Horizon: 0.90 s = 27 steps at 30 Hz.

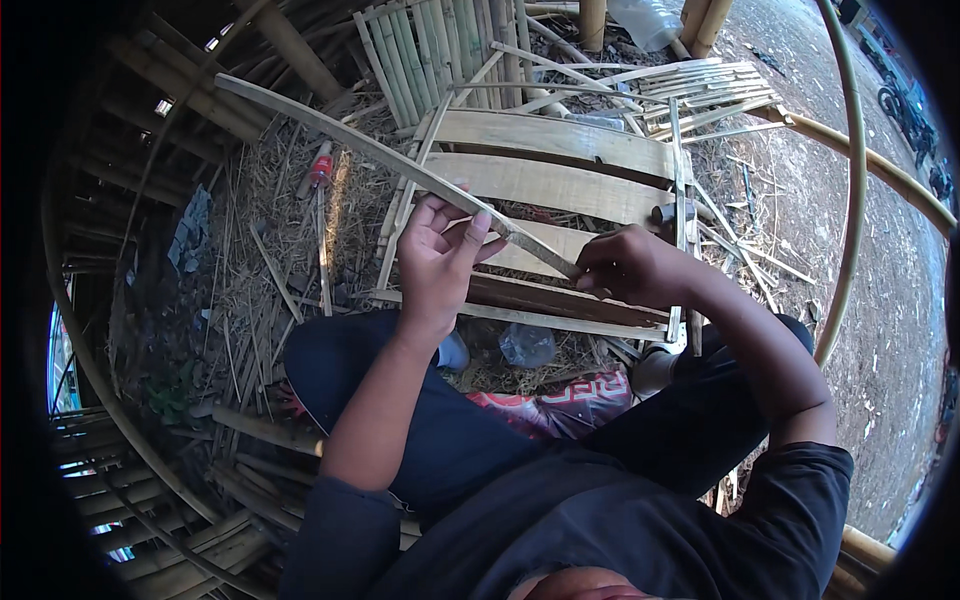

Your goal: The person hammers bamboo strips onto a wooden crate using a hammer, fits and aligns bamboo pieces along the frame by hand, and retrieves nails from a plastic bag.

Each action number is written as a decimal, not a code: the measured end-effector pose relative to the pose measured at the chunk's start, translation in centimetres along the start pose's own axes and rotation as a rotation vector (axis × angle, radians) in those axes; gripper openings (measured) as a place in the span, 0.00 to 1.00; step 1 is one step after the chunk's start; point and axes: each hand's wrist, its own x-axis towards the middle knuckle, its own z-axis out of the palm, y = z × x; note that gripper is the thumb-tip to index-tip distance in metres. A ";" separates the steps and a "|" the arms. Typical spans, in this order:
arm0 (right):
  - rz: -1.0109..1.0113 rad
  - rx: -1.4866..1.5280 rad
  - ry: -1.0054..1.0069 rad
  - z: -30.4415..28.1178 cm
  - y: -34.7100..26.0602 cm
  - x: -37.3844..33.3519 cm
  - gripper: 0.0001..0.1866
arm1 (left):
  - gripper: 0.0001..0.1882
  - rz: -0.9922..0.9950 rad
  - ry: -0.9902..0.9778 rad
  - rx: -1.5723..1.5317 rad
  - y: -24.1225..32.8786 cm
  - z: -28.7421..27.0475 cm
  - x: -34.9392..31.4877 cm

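A long, thin bamboo strip (335,133) slants across the view, its far end high at the left and its near end at my right hand. My left hand (437,252) grips it along its lower half, with the thumb on top and the fingers curled beneath. At the near end, my right hand (638,265) is closed on the strip; its fingertips are partly hidden. Beneath both hands lies a low frame with wide pale slats (555,185), gaps showing between them. A dark cylindrical piece (665,213) rests at the frame's right side, beside my right forearm.
Upright bamboo slats (450,50) stand behind the frame, and thin strips (715,85) are piled at the far right. A red-handled object (321,170) lies among shavings at the left. Clear plastic (527,345) sits between my legs. A curved pole (857,170) rises at the right.
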 end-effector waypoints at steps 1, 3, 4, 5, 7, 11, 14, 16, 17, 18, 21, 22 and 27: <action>-0.051 -0.001 0.025 0.0 0.8 0.0 0.06 | 0.19 -0.002 -0.008 -0.008 -0.3 0.1 0.3; -0.094 -0.030 0.110 0.3 2.1 0.0 0.05 | 0.19 -0.036 -0.026 0.036 -1.0 0.1 0.8; -0.089 -0.020 0.110 0.5 2.4 0.0 0.05 | 0.19 -0.055 -0.035 0.083 -1.3 0.0 0.9; -0.080 -0.010 0.131 0.6 2.7 -0.1 0.05 | 0.19 -0.066 -0.037 0.086 -1.6 -0.1 1.1; -0.066 0.011 0.155 0.6 3.1 -0.2 0.05 | 0.20 -0.074 -0.078 0.092 -2.3 -0.3 1.3; 0.106 -0.061 0.081 -0.1 3.1 -0.6 0.05 | 0.21 -0.123 -0.063 0.093 -2.4 0.5 1.5; 0.158 -0.109 0.046 -0.5 3.4 -0.8 0.06 | 0.21 -0.146 -0.066 0.112 -2.3 1.2 1.7; 0.150 -0.134 0.026 -0.6 3.7 -0.9 0.06 | 0.21 -0.167 -0.081 0.142 -2.2 1.5 1.7; 0.143 -0.120 0.030 -0.6 3.7 -0.9 0.06 | 0.21 -0.171 -0.081 0.143 -2.3 1.5 1.7; 0.135 -0.106 0.034 -0.6 3.7 -1.0 0.06 | 0.22 -0.161 -0.102 0.168 -2.4 1.5 1.7; 0.139 -0.012 0.155 -0.4 3.8 -1.1 0.06 | 0.21 -0.142 -0.117 0.186 -2.5 1.9 1.8; 0.140 -0.011 0.155 -0.5 3.7 -1.2 0.06 | 0.21 -0.134 -0.114 0.176 -2.5 2.0 1.8; 0.244 0.093 0.274 -1.6 2.6 -0.9 0.07 | 0.22 -0.134 -0.189 0.202 -2.6 2.3 1.6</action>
